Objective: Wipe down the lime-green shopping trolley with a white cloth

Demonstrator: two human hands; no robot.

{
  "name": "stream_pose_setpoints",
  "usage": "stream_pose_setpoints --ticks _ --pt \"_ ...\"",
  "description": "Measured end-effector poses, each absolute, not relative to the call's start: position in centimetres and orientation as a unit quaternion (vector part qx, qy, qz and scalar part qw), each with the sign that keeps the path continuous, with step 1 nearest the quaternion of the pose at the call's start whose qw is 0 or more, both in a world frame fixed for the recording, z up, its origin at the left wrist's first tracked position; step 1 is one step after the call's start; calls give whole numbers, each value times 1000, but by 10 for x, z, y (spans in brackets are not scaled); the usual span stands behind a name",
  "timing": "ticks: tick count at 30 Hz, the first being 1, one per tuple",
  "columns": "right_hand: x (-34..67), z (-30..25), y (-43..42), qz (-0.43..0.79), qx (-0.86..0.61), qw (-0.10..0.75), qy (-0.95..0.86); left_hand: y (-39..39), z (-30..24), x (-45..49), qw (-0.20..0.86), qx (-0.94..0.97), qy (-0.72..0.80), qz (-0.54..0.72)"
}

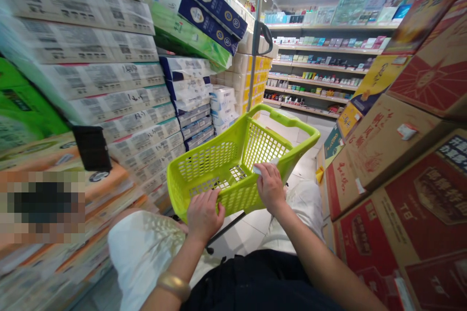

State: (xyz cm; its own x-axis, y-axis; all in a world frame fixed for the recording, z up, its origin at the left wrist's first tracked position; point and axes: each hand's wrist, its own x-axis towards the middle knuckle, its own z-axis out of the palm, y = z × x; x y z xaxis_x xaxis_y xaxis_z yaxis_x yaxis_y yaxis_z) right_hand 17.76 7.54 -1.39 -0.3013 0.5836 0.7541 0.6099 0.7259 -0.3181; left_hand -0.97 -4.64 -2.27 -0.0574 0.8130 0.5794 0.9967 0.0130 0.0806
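Observation:
A lime-green plastic shopping basket [215, 158] with holes in its walls stands in front of me on a dark wheeled frame; its interior shows only its perforated walls and floor. My left hand [205, 214] is curled over the basket's near rim, thumb on the outer side. Further right along the same rim, my right hand [270, 187] presses a small white tissue or cloth [258, 170] against the edge; most of the piece is hidden under the fingers. A gold bracelet [173, 286] circles my left wrist.
Stacked tissue packs [120, 77] rise on the left, with tilted dark-blue boxes [211, 7] on top. Cardboard cartons [379, 136] line the right. A metal pole [251, 77] stands behind the basket. Shelves [321, 51] of small goods fill the back. A dark flat object [93, 148] is at left.

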Motion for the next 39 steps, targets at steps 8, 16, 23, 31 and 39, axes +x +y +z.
stream_pose_setpoints --ticks 8,16,23,31,39 --pt "137 -25 36 18 -284 432 -856 -46 -21 -9 174 -663 -692 -227" --pt "173 -16 74 -18 -366 473 -801 -46 -21 -12 179 -659 -691 -238" --pt "146 -25 43 21 -301 444 -844 -45 -20 -9 174 -659 -694 -233" --pt "187 -17 80 -7 -338 495 -800 -47 -21 -13 182 -662 -688 -235" --pt "231 -20 116 32 -477 669 -569 -47 -22 -15 173 -666 -686 -237"
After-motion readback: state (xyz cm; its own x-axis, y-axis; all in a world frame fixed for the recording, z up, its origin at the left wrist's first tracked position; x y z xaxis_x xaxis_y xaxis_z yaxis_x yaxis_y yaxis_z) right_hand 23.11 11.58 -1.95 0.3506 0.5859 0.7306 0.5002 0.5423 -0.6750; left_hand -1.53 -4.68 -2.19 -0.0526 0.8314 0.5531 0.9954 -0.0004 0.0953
